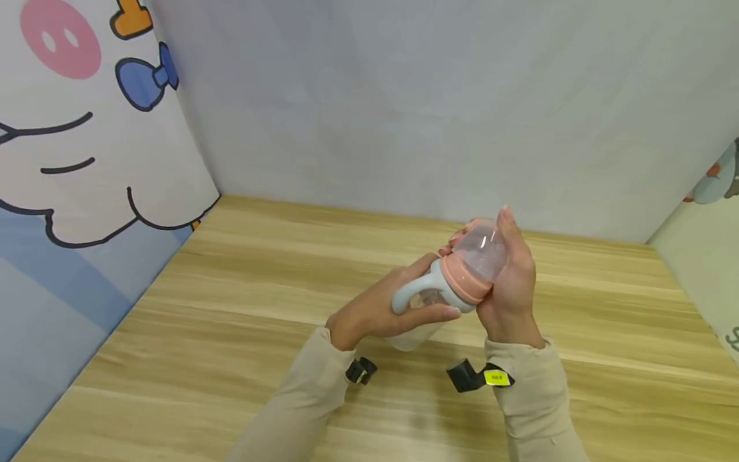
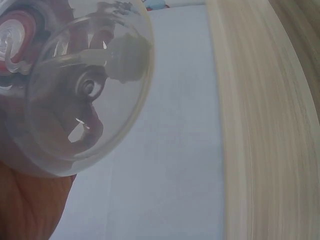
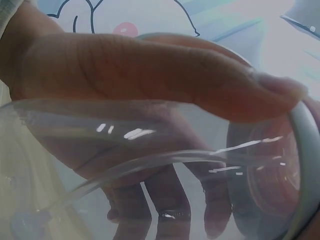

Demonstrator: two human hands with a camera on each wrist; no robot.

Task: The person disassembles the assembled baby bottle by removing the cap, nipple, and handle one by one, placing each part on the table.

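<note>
A baby bottle with a clear dome cap (image 1: 482,250), a pink collar (image 1: 465,278) and pale blue side handles (image 1: 412,292) is held tilted above the table. My left hand (image 1: 378,307) grips the clear bottle body (image 3: 150,135), its thumb along the near side and its fingers behind. Around the dome cap curls my right hand (image 1: 514,292), thumb up on one side, fingers on the far side. Through the bottle's round base (image 2: 115,145) a straw with a weighted end (image 2: 127,57) shows inside.
Beneath both hands lies a wood-grain table (image 1: 260,269). A pale grey wall (image 1: 404,115) rises behind it, and a cartoon-printed panel (image 1: 86,160) stands along the left side. Each sleeve has a black wrist strap (image 1: 360,370) at the cuff.
</note>
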